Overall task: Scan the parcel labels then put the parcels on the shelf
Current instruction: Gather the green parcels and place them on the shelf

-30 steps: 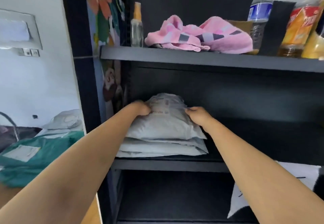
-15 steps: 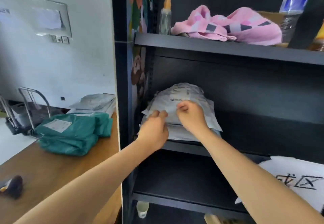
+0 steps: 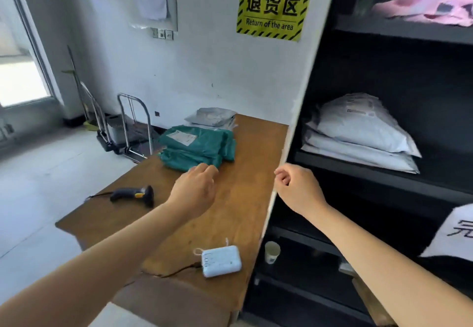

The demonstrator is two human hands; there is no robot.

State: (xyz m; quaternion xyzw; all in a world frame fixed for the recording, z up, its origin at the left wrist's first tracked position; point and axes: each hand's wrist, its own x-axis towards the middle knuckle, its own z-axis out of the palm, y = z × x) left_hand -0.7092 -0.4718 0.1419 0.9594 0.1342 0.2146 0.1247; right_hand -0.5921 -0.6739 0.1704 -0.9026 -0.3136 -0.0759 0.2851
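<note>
The fingers point(image 3: 204, 170) of the left hand point(image 3: 194, 191) are loosely curled and pinch nothing; those of the right hand point(image 3: 298, 189) are curled the same way, with the thumb resting near the forefinger, and nothing is held there either. Both hands are carried in the air near the shelf point(image 3: 378, 173), the left over the surface point(image 3: 230, 211) beside it, the right just in front of its white side edge. Empty hands are judged to fit a moment between parcels, when one has been put away and none is yet taken up.

On the shelf a stack of white parcels point(image 3: 358, 132) is laid flat, one upon another, pushed towards its left end; a label is seen on the topmost, turned upward. Flat stacking is judged to keep the soft bags from sliding off.

To the left of the shelf, on the surface, green parcels point(image 3: 197, 147) are piled with a label facing up, presumably so that it can be read without turning. Grey parcels point(image 3: 211, 118) are lain behind them, farther from the shelf front and against the wall.

The scanner point(image 3: 135, 194) is laid on its side farther left of the shelf, its cable trailing off the edge. It is kept near the left hand, so it can be reached without stepping. The green pile is judged to be next for scanning.
</note>
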